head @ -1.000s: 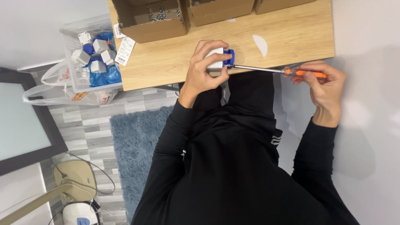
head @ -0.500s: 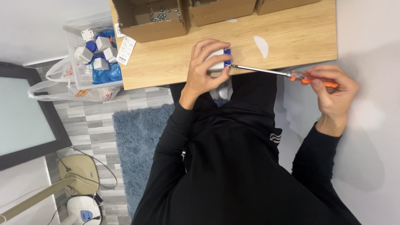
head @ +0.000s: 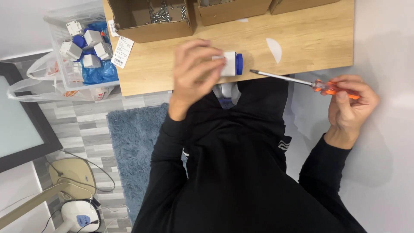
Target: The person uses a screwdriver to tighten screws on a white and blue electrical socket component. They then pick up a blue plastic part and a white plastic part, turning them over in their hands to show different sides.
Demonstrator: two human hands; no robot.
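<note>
A white plastic fitting with a blue end cap [head: 230, 64] is gripped by the left hand [head: 195, 71] above the wooden counter [head: 310, 43]. An orange-handled screwdriver [head: 308, 82] is clasped in the right hand [head: 351, 103], its tip held just beside the fitting, not touching. A cardboard box of screws [head: 151, 19] is positioned behind.

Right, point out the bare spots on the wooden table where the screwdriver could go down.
The wooden table is bare between the white and blue part in the left hand and its right edge, save a pale half-round patch. Another strip lies below the cardboard box of screws. The far edge is crowded with boxes.
</note>
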